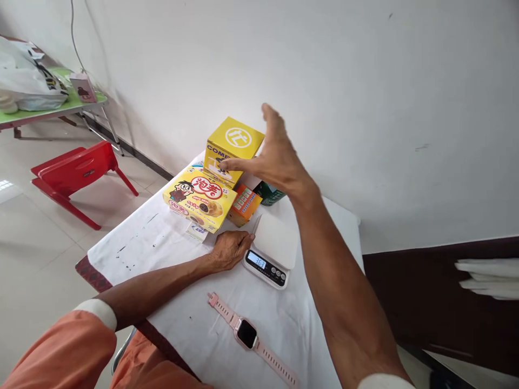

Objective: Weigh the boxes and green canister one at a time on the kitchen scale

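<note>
My right hand [279,159] is open, thumb and fingers spread wide. Its thumb crosses in front of a yellow carton [235,138]; whether it touches the carton I cannot tell. That carton stands on top of a flatter yellow snack box [200,197] with a cartoon child on it. Curled at the left edge of a white digital scale [275,240], my left hand [231,250] has its fingertips against the scale's side. The scale's plate is bare and its display seems to read 363. Nearer to me lies a pink-strapped smartwatch [246,333], stretched out flat.
Behind the scale are an orange box [244,205] and a dark green item [270,193], partly hidden. A small white box [197,231] pokes out under the snack box. The white-covered table [138,237] meets the wall. Leftward are a red chair [77,175] and a green table [60,105].
</note>
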### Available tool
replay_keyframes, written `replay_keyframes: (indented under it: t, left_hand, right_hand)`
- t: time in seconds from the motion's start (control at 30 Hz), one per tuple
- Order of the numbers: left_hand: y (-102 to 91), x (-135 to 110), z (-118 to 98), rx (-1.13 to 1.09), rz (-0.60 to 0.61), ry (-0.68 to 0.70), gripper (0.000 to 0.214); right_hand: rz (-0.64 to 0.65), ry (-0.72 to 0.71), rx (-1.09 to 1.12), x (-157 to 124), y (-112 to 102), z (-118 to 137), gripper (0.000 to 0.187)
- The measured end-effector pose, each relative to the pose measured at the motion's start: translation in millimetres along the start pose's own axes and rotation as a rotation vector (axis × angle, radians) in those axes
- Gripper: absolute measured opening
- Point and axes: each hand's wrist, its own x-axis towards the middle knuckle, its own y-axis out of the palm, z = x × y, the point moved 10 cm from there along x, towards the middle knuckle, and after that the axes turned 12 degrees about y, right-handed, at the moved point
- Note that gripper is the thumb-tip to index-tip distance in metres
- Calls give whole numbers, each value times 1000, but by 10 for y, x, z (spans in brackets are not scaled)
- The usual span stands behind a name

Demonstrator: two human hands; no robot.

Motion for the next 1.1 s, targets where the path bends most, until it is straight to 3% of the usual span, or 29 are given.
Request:
replay_keyframes:
  t: [0.1, 0.23, 0.37, 0.47, 0.63, 0.77, 0.93, 1.1]
  left_hand:
    - [-4, 2, 16, -3, -2, -5, 46]
    - [0, 10, 8, 3, -4, 8, 45]
    - [-32, 11, -24, 2, -33, 40, 43]
    - [-78, 4, -43, -12, -72, 70, 42]
    - [-89, 2, 0, -34, -83, 75, 40]
    - [-56, 35, 38, -56, -72, 73, 42]
    - [-97, 45, 17, -46, -89, 56, 47]
    - [-120, 46, -12, -45, -93, 40, 49]
  right_hand:
    - [46, -23, -36, 148, 202, 20, 117]
    - [29, 25, -90, 125, 216, -57, 101]
    - [-32, 67, -63, 75, 31, -20, 90]
    - [-98, 64, 1, -28, -259, 57, 89]
    - [-122, 112, 79, -585, -919, 38, 83]
    - [-127, 236, 25, -1224, -1276, -252, 82]
    - [-164, 378, -98, -1783, -1294, -793, 83]
    - [-178, 428, -84, -1863, -1267, -1097, 85]
